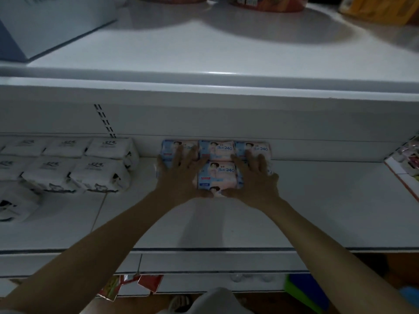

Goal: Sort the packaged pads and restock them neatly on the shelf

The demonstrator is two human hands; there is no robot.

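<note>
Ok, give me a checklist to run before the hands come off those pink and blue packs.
1. Both hands on the group: ok. The left hand and right hand lie flat on the pink and blue packs, fingers spread.
2. Back row against the shelf's rear wall: ok, three packs sit side by side there.
3. Front rows squared with the back row: cannot tell, the hands cover the side packs.
4. Labels facing one way: ok on the packs that show.
5. Kept apart from the white packs: ok, a gap of bare shelf lies between the groups.
6. Space to the right for more: ok.
</note>
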